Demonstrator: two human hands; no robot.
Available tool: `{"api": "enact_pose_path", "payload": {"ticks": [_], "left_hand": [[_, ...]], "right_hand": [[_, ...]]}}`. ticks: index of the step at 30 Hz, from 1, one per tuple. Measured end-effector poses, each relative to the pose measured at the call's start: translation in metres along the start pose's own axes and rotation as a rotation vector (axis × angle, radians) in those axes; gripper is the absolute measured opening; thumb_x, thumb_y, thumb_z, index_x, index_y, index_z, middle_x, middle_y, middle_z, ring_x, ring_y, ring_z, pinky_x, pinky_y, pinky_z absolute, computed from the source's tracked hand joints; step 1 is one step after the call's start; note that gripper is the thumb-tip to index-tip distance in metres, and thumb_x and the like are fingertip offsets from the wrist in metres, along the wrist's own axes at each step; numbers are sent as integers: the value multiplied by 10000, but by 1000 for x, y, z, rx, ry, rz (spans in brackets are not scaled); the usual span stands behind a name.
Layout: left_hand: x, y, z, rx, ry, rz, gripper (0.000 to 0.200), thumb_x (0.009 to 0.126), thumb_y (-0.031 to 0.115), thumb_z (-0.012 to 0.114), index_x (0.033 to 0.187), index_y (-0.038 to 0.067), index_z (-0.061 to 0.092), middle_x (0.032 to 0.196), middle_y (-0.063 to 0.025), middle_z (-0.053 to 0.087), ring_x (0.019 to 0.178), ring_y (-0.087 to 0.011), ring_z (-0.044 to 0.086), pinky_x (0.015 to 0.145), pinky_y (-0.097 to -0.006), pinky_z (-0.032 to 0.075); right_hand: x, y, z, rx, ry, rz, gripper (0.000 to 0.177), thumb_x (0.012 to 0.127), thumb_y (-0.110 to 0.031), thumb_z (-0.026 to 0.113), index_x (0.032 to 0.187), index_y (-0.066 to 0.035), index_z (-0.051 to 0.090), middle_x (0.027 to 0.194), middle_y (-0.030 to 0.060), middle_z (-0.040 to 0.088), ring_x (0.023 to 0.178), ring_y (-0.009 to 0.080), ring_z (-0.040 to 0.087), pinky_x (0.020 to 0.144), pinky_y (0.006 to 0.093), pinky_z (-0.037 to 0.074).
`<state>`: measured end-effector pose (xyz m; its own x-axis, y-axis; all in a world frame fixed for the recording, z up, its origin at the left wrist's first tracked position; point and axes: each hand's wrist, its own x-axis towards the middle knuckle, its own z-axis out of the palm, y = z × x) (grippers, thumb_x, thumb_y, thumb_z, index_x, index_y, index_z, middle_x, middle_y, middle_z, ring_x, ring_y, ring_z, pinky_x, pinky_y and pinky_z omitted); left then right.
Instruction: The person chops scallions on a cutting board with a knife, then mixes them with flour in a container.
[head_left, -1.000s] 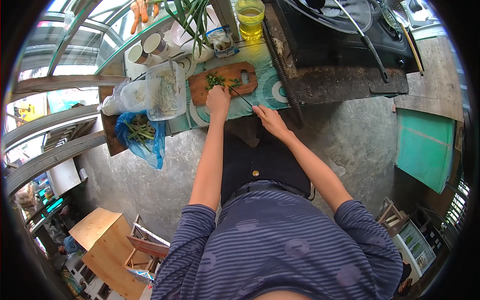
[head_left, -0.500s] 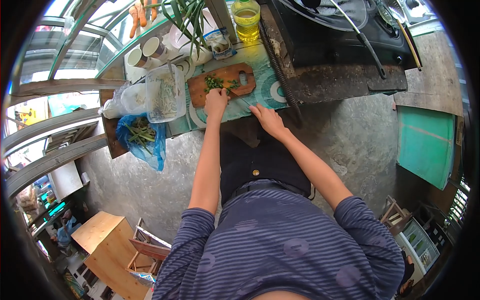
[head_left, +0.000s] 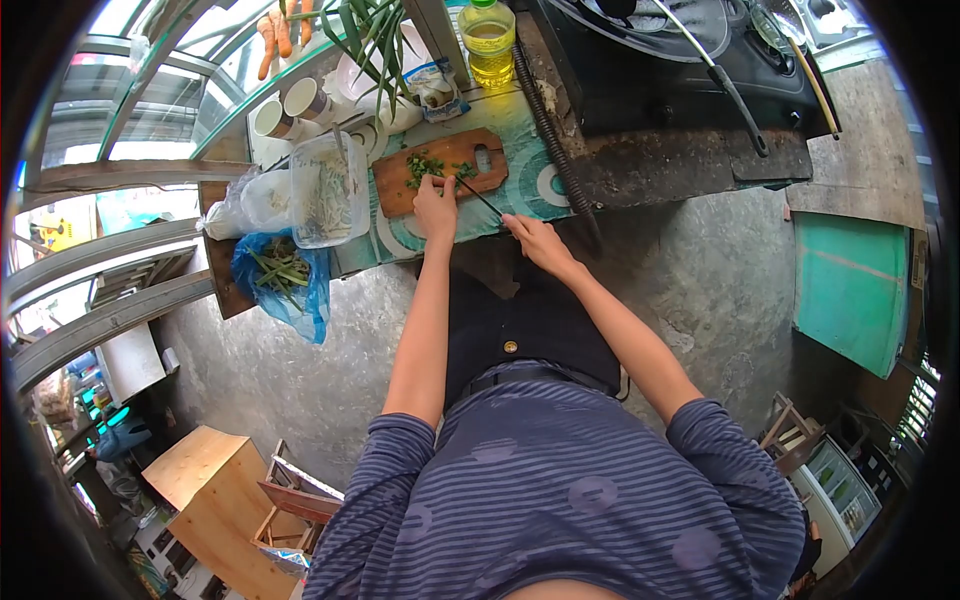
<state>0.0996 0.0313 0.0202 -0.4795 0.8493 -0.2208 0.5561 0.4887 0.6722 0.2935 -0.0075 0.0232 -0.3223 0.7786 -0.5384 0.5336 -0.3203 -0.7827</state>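
Seen from above, with the brown wooden chopping board [head_left: 395,199] as the dial's centre and twelve at the top of the view, small pieces of chopped green leaf [head_left: 424,166] lie in a loose heap on the wood, with a few more scattered toward the oblong slot at three o'clock. The left hand [head_left: 436,208] reaches in from six o'clock, fingers bent at the heap; whether they pinch any leaf cannot be told. At four o'clock the right hand [head_left: 541,244] is wrapped around the hidden handle of a thin, dark-bladed knife [head_left: 481,198], whose blade slants toward ten o'clock and ends just beside the left fingertips.

At nine o'clock stands a clear rectangular plastic tub [head_left: 349,207] with pale shreds inside. At eight, a crumpled blue plastic bag [head_left: 312,302] holds green stalks [head_left: 283,268]. Two white-rimmed paper cups [head_left: 307,98] sit at ten, long green leaves [head_left: 372,40] droop at eleven, and a clear bottle of yellow liquid [head_left: 490,57] stands at one. A black stove [head_left: 650,105] fills two o'clock.
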Motion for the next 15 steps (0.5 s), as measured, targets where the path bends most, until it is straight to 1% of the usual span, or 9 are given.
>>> {"api": "enact_pose_path", "payload": {"ticks": [2, 5, 8, 11, 12, 15], "left_hand": [[-2, 0, 1, -46, -13, -18, 289, 898, 316, 627, 908, 26, 631, 819, -135, 713, 823, -321, 673, 736, -385, 495], [-6, 3, -2, 41, 11, -12, 266, 901, 293, 614, 944, 32, 646, 854, -141, 710, 833, -321, 675, 731, -396, 502], [-16, 3, -8, 56, 66, 81, 236, 895, 262, 614, 962, 39, 657, 865, -134, 711, 833, -319, 677, 728, -406, 507], [-21, 0, -10, 96, 51, 122, 193, 886, 243, 625, 929, 55, 630, 877, -140, 704, 828, -345, 671, 717, -434, 507], [-22, -1, -9, 106, 56, 110, 197, 882, 250, 631, 929, 59, 641, 879, -131, 707, 830, -337, 673, 718, -427, 509], [-22, -1, -7, 132, 67, 89, 201, 872, 269, 646, 924, 76, 662, 881, -106, 714, 835, -316, 677, 716, -412, 512]], "right_hand": [[1, 3, 1, -15, -3, 20, 575, 985, -536, 363, 902, -11, 579, 843, 211, 618, 867, 441, 572, 747, 477, 429], [2, 5, 1, -39, -9, 29, 587, 985, -547, 349, 908, -15, 584, 859, 213, 623, 882, 446, 571, 756, 484, 432], [3, 6, 0, -43, -19, 39, 596, 983, -555, 343, 907, -17, 586, 865, 213, 625, 886, 445, 572, 758, 486, 434], [3, 4, 0, -38, -20, 44, 597, 982, -556, 346, 892, -14, 578, 855, 213, 621, 875, 439, 574, 749, 481, 434], [3, 5, 0, -36, -17, 45, 596, 982, -555, 349, 886, -12, 574, 849, 213, 619, 869, 437, 574, 745, 479, 434], [4, 6, 3, 5, 58, -7, 561, 983, -532, 395, 768, -31, 526, 623, 78, 498, 565, 198, 495, 582, 349, 402]]}}
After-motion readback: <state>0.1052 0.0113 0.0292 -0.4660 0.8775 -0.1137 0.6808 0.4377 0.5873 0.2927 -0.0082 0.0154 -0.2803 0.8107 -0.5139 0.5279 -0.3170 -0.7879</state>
